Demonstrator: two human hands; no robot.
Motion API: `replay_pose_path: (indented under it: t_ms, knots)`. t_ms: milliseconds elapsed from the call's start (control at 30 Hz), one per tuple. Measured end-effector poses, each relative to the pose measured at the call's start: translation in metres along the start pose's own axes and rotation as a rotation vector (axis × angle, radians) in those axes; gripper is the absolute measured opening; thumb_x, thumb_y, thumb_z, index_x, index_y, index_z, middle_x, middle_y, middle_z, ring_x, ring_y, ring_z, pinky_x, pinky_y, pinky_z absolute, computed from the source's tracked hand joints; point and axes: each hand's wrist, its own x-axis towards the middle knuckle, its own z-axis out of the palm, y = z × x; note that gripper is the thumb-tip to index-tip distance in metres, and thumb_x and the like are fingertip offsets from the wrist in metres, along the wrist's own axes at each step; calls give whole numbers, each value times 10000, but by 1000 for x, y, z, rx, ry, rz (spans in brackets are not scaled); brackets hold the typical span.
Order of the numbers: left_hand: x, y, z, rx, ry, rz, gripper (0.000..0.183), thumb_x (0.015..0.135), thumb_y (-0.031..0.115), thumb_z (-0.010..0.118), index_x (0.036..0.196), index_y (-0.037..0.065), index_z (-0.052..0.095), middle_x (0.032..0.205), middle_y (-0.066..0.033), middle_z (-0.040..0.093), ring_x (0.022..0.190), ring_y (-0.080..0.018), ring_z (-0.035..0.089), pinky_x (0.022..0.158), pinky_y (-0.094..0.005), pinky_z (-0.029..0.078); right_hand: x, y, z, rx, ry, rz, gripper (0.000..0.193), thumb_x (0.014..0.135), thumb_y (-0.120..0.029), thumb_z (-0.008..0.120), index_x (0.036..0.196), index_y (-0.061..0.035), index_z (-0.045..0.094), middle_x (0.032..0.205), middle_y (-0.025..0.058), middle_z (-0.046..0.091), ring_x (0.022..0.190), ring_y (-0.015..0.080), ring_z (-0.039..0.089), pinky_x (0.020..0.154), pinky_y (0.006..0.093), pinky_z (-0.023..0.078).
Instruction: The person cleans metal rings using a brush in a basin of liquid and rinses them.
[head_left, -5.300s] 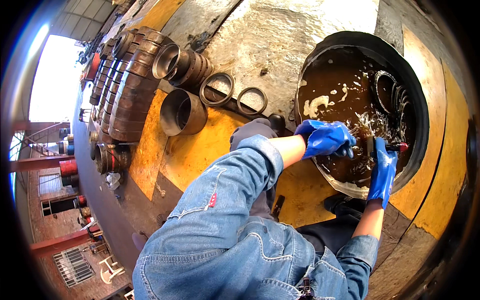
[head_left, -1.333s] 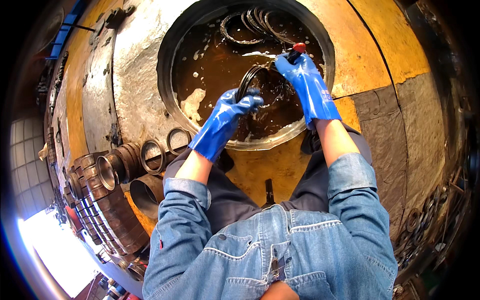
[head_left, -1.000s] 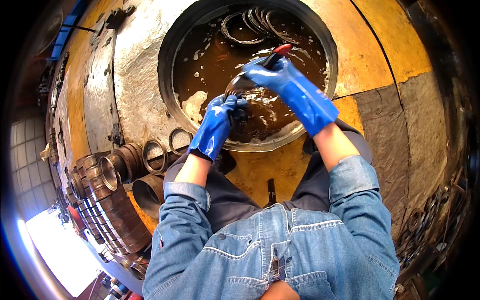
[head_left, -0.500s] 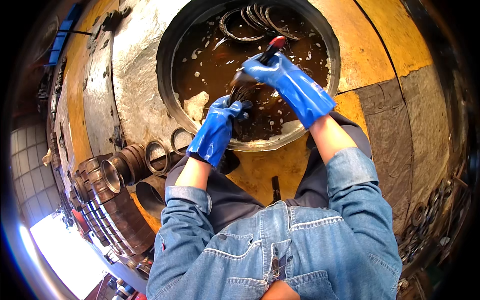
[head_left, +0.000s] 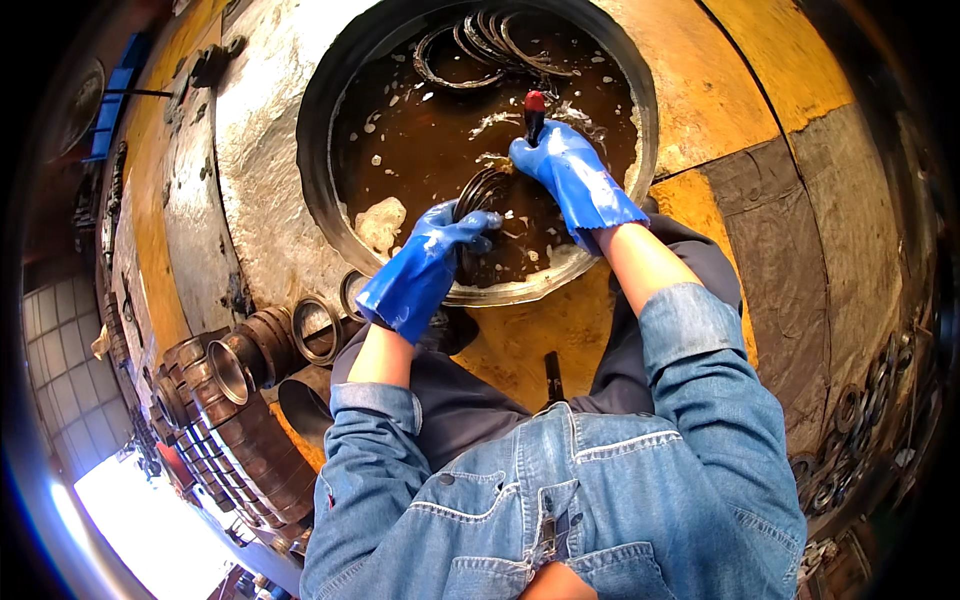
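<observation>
My left hand (head_left: pixel 425 250), in a blue rubber glove, is closed around a bundle of thin dark metal rings (head_left: pixel 483 188), held over the near side of a round tub (head_left: pixel 312 165). My right hand (head_left: pixel 577 182), gloved alike, grips what looks like a brush (head_left: pixel 535 118). Its black handle with a red end points away from me; its working end is hidden by the glove and is not clear. Brown liquid (head_left: pixel 400 140) with foam flecks fills the tub. More thin rings (head_left: pixel 470 55) lie at its far side, partly out of the liquid.
Thick metal rings and sleeves (head_left: pixel 240 365) stand in rows to my left, close to my leg. A pale lump of foam (head_left: pixel 380 225) sits by the tub's left wall. Dark matting (head_left: pixel 775 240) covers the yellow floor on the right, with a heap of metal rings (head_left: pixel 845 430) nearer me.
The brush handle has swung from leaning right to nearly straight away from me. My right hand sits slightly farther from the ring bundle, which stays in my left hand. The whole view has shifted slightly.
</observation>
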Motion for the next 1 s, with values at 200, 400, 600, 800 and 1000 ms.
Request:
replay_pose_path:
  t_ms: [200,400,600,800,1000]
  knots:
    - [24,-10,-2,3,-56,-2,328,1021,233,718,1223,-23,681,1023,-105,777,858,-138,698,699,-258,528,-24,-8,-25,224,30,-77,465,884,-466,664,1040,-36,750,1008,209,762,980,343,737,905,432,548]
    - [25,-16,19,108,-27,253,519,991,216,763,1409,-31,580,1098,-122,760,962,-194,724,809,-330,592,3,13,-34,262,290,-182,380,878,-395,669,937,-34,769,895,159,768,865,266,734,843,379,557]
    - [18,-10,-12,-170,-21,152,415,1078,295,606,1335,-31,630,1098,-155,769,800,-180,709,752,-305,579,-15,-14,-38,556,-147,-272,347,882,-374,671,915,-45,777,871,131,765,837,229,718,827,359,554]
    - [18,-27,-29,-31,160,330,333,1059,196,632,1324,-3,665,1113,-98,760,980,-172,718,876,-304,572,-14,-46,23,429,-515,-452,222,944,-287,653,909,-90,750,782,-22,665,752,88,569,746,306,505]
    - [1,-16,-23,-50,191,222,323,1033,126,658,1313,-36,657,1147,-140,758,849,-141,676,833,-296,563,-13,-37,5,417,-133,-218,243,915,-270,665,831,-65,767,813,36,765,719,115,679,732,278,542]
